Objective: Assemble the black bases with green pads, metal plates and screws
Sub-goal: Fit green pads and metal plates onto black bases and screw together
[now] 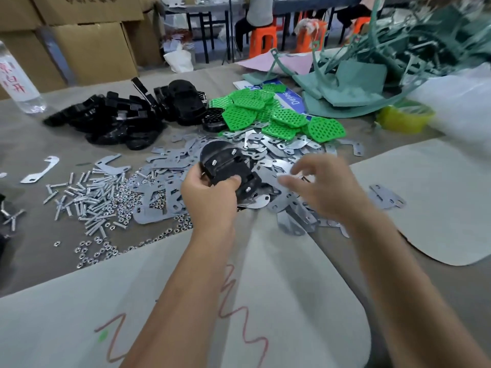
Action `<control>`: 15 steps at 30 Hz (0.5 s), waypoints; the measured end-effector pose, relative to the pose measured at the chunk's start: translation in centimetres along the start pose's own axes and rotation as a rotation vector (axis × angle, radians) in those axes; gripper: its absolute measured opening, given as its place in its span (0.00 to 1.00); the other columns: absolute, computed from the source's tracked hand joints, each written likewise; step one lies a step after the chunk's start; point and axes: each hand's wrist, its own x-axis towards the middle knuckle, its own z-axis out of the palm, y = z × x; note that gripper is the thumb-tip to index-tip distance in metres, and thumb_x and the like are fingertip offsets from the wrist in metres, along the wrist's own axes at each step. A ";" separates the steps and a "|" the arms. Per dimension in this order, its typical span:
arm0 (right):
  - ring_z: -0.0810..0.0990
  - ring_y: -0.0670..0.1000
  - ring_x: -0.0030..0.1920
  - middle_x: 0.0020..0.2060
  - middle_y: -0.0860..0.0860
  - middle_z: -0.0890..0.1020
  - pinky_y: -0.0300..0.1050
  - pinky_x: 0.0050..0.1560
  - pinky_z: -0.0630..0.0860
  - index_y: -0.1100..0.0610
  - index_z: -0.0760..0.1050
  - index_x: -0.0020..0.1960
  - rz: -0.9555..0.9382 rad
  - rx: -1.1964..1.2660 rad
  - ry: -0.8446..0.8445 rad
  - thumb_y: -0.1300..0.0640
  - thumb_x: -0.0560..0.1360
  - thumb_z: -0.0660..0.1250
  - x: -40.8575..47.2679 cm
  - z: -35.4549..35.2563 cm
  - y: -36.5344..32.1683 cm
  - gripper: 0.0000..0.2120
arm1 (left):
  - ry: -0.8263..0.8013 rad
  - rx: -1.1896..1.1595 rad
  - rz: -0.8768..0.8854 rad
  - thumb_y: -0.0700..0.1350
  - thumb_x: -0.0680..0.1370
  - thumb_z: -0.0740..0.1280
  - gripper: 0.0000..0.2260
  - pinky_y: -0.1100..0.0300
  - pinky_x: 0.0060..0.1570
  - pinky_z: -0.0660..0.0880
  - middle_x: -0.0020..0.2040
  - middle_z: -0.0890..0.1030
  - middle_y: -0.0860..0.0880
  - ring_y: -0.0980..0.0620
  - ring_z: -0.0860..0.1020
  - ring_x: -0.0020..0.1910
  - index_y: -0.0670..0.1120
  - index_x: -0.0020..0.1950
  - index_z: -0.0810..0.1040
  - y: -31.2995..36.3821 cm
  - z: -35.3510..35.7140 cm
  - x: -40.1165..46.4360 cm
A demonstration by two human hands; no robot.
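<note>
Left hand (210,193) gripped a black base (228,168) at frame centre, thumb on top, three screw ends poking up through it. Right hand (321,187) hovered at its 3 o'clock over the metal plates (265,150), fingers loosely spread, holding nothing. Green pads (279,115) lay at 1 o'clock, spare black bases (119,120) at 10, screws (90,197) at 9.

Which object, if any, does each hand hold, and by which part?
The left hand grips a black base by its near edge, thumb on top. The right hand holds nothing, fingers spread above the metal plates.
</note>
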 end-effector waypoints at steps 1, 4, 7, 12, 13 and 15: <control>0.75 0.54 0.58 0.50 0.53 0.80 0.52 0.59 0.73 0.52 0.81 0.55 -0.012 -0.075 -0.094 0.35 0.71 0.75 0.4 0.9 -1.1 0.23 | 0.016 0.003 -0.004 0.27 0.70 0.73 0.18 0.54 0.42 0.84 0.38 0.87 0.57 0.55 0.86 0.38 0.51 0.44 0.82 0.0 -0.4 0.2; 0.70 0.60 0.64 0.54 0.57 0.80 0.55 0.64 0.70 0.54 0.81 0.53 0.000 -0.229 -0.202 0.39 0.72 0.77 1.6 2.5 -2.8 0.21 | 0.037 0.027 0.010 0.28 0.70 0.74 0.17 0.56 0.41 0.83 0.39 0.87 0.56 0.54 0.86 0.39 0.51 0.45 0.83 0.2 -1.6 0.6; 0.81 0.56 0.46 0.41 0.57 0.85 0.47 0.46 0.75 0.61 0.82 0.45 -0.020 0.003 -0.054 0.49 0.76 0.77 2.1 2.2 -3.2 0.14 | 0.042 0.054 0.024 0.29 0.70 0.74 0.16 0.56 0.40 0.83 0.40 0.87 0.55 0.55 0.86 0.39 0.51 0.45 0.83 0.8 -3.2 1.0; 0.61 0.46 0.26 0.22 0.44 0.64 0.40 0.30 0.59 0.49 0.78 0.35 -0.159 0.517 0.224 0.52 0.79 0.73 2.6 2.2 -6.7 0.14 | 0.001 0.087 -0.025 0.28 0.70 0.74 0.17 0.46 0.46 0.84 0.43 0.88 0.51 0.42 0.87 0.47 0.50 0.45 0.84 2.3 -7.0 1.8; 0.61 0.45 0.25 0.21 0.42 0.64 0.37 0.30 0.59 0.48 0.83 0.39 -0.202 0.642 0.209 0.52 0.80 0.72 2.6 2.6 -8.0 0.11 | 0.004 0.084 -0.039 0.27 0.71 0.73 0.17 0.48 0.42 0.84 0.43 0.88 0.51 0.41 0.87 0.47 0.50 0.46 0.84 2.5 -7.8 2.0; 0.63 0.41 0.23 0.19 0.39 0.64 0.29 0.29 0.61 0.53 0.87 0.46 -0.277 0.832 0.161 0.52 0.82 0.69 2.3 4.0 -10.7 0.10 | 0.024 0.061 -0.072 0.27 0.71 0.72 0.17 0.50 0.35 0.83 0.44 0.88 0.49 0.38 0.87 0.46 0.50 0.45 0.85 3.1 -9.7 2.3</control>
